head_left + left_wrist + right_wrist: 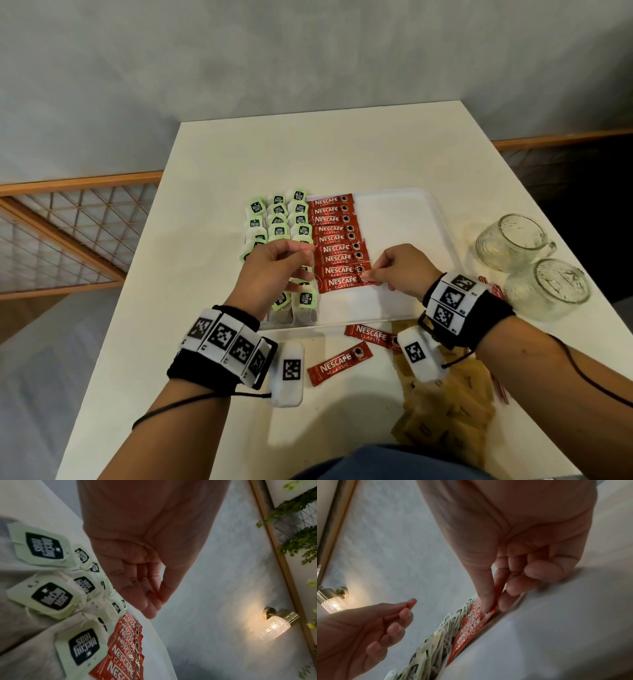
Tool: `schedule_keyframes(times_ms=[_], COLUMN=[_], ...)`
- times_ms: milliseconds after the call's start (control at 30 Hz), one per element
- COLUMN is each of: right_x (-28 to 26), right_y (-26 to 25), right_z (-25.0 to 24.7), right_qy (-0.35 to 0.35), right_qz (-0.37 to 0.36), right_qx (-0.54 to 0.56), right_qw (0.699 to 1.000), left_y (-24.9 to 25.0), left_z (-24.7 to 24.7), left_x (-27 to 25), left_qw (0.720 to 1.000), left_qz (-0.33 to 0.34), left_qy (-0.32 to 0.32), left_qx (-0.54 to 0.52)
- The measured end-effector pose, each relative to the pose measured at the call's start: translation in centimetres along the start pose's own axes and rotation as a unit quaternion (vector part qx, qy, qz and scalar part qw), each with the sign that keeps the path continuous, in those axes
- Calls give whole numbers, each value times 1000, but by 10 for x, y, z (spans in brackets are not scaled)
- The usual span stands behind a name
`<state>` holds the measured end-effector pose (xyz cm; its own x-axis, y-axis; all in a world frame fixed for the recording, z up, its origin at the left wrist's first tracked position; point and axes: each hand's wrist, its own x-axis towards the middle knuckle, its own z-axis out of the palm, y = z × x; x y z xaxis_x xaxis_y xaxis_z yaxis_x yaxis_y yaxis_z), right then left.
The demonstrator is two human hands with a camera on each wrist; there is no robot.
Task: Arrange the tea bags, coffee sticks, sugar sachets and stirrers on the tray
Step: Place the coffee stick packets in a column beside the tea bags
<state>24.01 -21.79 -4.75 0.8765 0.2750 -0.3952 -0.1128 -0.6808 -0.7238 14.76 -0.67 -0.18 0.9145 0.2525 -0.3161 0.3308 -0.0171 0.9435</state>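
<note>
Head view: white tray (411, 212) on a white table (239, 154), far edge well back from the table's rim. Tea bags (277, 219) in rows along the tray's left side, outermost column over its left edge. Coffee sticks (337, 240) stacked in a column just right of them; right half of the tray bare. Right hand (400, 270) pinching the right end of the nearest stick (342, 283) between thumb and forefinger. Left hand (274, 270) raised above the tea bags, fingers loosely curled, holding nothing. Two loose sticks (339, 363) and brown sugar sachets (445, 411) off the tray near the table's front edge. Red stirrers (493, 291) and two glass mugs (534, 267) at the right.

Left wrist view: fingertips (150, 609) drawn close together, empty, above tea bags and sticks.

Right wrist view: thumb and forefinger (485, 601) nipping the stick's end, other fingers curled.
</note>
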Motion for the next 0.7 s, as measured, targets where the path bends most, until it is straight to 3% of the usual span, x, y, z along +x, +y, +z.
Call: schedule_keyframes(times_ms=[233,400,467,567,633,700], right_x=[-5,-29,-41,-59,-68,-77], right_y=[-5,-5,-5,-3,-2,-1], right_z=[-3,-8,-9,-8,-6,-5], right_qy=[10,17,-15,-60,-58,-33], right_qz=[23,-33,-55,-69,-78,-88], right_qx=[-38,-140,-158,-214,-259,-292], right_qw=[999,990,986,973,961,952], left_y=[3,9,4,-13,-24,-31], left_z=[-6,0,7,21,30,39], left_x=[-6,-18,-27,-44,-52,-58], left_qw=[996,967,929,847,794,748], left_qz=[21,74,83,60,67,86], left_qy=[-15,-49,-102,-195,-199,-163], left_qx=[85,237,345,492,571,638])
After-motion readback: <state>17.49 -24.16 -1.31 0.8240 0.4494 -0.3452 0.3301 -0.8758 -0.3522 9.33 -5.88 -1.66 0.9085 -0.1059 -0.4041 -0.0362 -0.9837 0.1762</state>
